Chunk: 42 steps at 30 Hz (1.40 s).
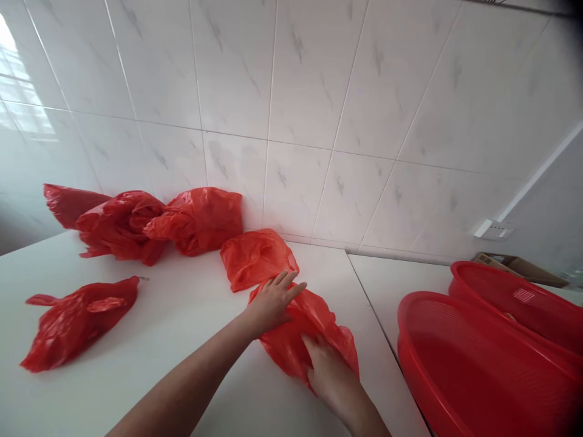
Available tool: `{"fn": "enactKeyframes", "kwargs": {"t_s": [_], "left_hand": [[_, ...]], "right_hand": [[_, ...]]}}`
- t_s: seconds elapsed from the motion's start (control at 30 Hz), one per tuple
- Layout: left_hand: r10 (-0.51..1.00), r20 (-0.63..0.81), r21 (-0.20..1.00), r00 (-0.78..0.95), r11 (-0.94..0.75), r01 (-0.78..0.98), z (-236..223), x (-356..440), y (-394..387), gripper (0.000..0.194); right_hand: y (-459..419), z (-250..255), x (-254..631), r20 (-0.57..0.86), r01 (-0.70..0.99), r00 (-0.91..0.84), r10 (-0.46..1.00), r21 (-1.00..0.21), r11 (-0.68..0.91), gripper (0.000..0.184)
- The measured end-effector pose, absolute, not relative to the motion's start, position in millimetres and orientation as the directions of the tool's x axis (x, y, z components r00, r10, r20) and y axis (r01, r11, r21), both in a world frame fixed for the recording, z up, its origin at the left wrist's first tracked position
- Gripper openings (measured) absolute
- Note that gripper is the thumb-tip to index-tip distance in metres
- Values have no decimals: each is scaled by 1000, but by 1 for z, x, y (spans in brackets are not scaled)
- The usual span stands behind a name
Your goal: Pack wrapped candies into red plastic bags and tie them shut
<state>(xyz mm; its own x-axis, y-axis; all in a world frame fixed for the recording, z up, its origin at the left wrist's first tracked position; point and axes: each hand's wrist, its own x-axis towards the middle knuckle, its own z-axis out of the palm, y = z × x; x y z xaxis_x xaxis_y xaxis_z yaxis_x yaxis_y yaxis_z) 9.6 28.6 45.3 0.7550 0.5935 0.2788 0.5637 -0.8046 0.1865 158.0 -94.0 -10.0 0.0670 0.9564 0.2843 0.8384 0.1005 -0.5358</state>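
Note:
A crumpled red plastic bag lies on the white counter in front of me. My left hand rests flat on its upper end, fingers stretched out. My right hand presses on the bag's lower end with the fingers laid over the plastic. A second red bag lies just beyond, touching the first one.
Three more red bags are bunched against the tiled wall at the back left, and another red bag lies alone at the left. Two red mesh baskets stand at the right, a cardboard box behind them.

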Motion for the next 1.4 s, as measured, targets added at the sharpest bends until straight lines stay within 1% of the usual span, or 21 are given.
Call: {"fn": "enactKeyframes", "kwargs": {"t_s": [0.07, 0.13, 0.17, 0.23, 0.27, 0.37, 0.43, 0.5, 0.53, 0.6, 0.67, 0.77, 0.87, 0.93, 1.0, 1.07, 1.13, 1.2, 1.23, 1.3, 1.4], "left_hand": [[576, 267, 201, 773, -818, 540, 37, 10, 32, 84], [553, 232, 222, 800, -831, 510, 29, 11, 31, 89], [543, 206, 232, 814, -835, 499, 25, 11, 30, 93], [526, 165, 239, 834, -842, 484, 21, 10, 26, 102], [518, 161, 231, 840, -848, 478, 19, 9, 23, 104], [498, 215, 165, 840, -866, 472, 18, 1, 17, 100], [531, 272, 130, 803, -847, 516, 16, -5, 16, 86], [614, 331, 132, 716, -782, 609, 13, -10, 18, 67], [663, 356, 147, 658, -735, 662, 11, -12, 20, 59], [755, 378, 199, 536, -632, 749, 6, -13, 25, 52], [823, 347, 275, 450, -548, 790, 1, -14, 29, 63], [872, 244, 396, 424, -489, 777, -4, -16, 32, 78], [894, 129, 510, 430, -431, 744, -5, -19, 31, 82], [906, 74, 565, 417, -382, 731, -5, -19, 30, 81], [916, 60, 590, 397, -354, 726, -5, -18, 28, 79], [924, 60, 604, 378, -335, 723, -5, -16, 26, 79], [930, 61, 623, 362, -318, 715, -5, -13, 24, 79], [933, 58, 663, 355, -302, 685, -4, -10, 20, 79], [933, 53, 696, 356, -290, 656, -3, -9, 19, 79], [933, 36, 779, 358, -250, 575, 0, -7, 16, 76], [953, 25, 866, 302, -172, 470, 4, -9, 18, 66]], "right_hand": [[-97, 1, 160, 270, 887, 4, 963, -445, 121, 38], [-91, 11, 165, 321, 912, -24, 947, -382, 153, 41], [-84, 14, 169, 362, 911, -14, 932, -380, 161, 42], [-67, 14, 182, 413, 901, 64, 909, -416, 126, 49], [-58, 12, 191, 404, 891, 128, 906, -448, 74, 54], [-34, -1, 215, 263, 817, 342, 902, -557, -148, 61], [-24, -10, 228, 170, 755, 424, 890, -608, -244, 47], [-18, -16, 235, 129, 711, 448, 885, -651, -265, 25], [-17, -18, 236, 116, 694, 444, 889, -672, -259, 20], [-16, -20, 237, 80, 649, 419, 904, -723, -237, 27], [-18, -22, 237, 42, 576, 384, 923, -791, -203, 31], [-21, -25, 241, 1, 438, 366, 931, -882, -171, 30], [-24, -29, 253, -2, 327, 471, 882, -929, -176, 36], [-25, -30, 259, 34, 299, 564, 825, -940, -166, 38], [-28, -26, 258, 98, 311, 643, 760, -940, -142, 38], [-33, -19, 248, 231, 399, 684, 691, -913, -90, 33], [-38, -12, 228, 441, 572, 605, 663, -820, 23, 24], [-41, -7, 204, 594, 722, 387, 706, -671, 168, 19], [-41, -7, 193, 614, 762, 262, 745, -605, 231, 19], [-40, -8, 176, 548, 806, 72, 833, -524, 276, 20], [-37, -13, 169, 354, 847, -54, 934, -478, 231, 38]]}}
